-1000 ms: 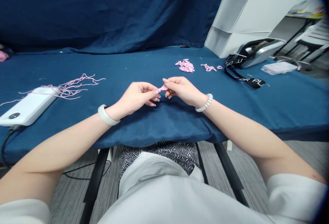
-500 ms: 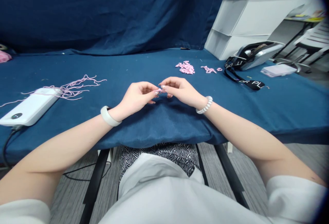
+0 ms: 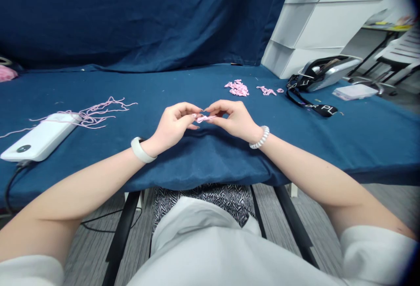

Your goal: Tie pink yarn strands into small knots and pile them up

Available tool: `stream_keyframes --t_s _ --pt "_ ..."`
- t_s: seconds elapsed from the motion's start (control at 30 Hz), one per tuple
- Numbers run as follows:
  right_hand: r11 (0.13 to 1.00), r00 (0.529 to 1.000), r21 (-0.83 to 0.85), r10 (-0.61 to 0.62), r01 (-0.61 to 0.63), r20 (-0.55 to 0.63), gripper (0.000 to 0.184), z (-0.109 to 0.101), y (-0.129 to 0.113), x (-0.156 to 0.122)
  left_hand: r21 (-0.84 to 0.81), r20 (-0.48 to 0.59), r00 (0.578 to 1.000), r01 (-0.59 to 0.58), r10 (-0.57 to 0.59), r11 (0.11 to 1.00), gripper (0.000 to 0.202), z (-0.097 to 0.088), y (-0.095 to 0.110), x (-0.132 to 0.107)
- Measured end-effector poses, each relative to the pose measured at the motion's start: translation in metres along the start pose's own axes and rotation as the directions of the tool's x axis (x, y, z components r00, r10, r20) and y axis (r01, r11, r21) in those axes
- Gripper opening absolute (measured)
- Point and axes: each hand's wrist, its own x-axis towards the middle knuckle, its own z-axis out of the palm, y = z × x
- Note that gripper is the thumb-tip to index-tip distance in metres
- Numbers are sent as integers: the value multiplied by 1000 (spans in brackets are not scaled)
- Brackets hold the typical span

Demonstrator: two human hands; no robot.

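1. The small pink yarn piece point(image 3: 204, 119) is between the two hands, in front of the body and over the near part of the blue-covered table point(image 3: 334, 146).
2. Its long axis runs from side to side, from one hand to the other, tipped up slightly towards the right; a little loop shows at its left end.
3. Seen from the left hand point(image 3: 173, 123), the piece lies to the right, just off the fingertips; seen from the right hand point(image 3: 233, 121), it lies to the left.
4. Neither hand is clearly nearer: both sets of fingertips are at the piece, facing each other across a narrow gap.
5. The right fingers appear clamped on the piece's right end, the thumb on the near side, with the far side of the grip hidden.
6. The left fingers are curled around the looped end, thumb close to it; whether they pinch it or merely touch, I cannot tell.
7. Beyond the right hand lies a pile of pink pieces point(image 3: 238, 88); well to the left, loose pink strands point(image 3: 101, 113) lie partly across a white device point(image 3: 42, 137).
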Motion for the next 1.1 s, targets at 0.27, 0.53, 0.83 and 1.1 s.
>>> stream_keyframes --t_s 0.27,0.53,0.83,1.1 --pt "930 967 -269 -250 252 43 15 -2 2 -2 61 109 981 155 -161 986 24 0 -1 1" --pt "906 971 -351 -220 237 89 18 -3 2 -2 97 154 957 232 -245 968 25 2 4 1" --pt "893 960 -353 -269 280 82 17 -2 5 -2 91 161 955 238 -250 967 23 1 -1 2" --pt "955 983 -233 -177 185 54 9 0 5 -1 40 125 954 271 -274 962 17 3 -2 3"
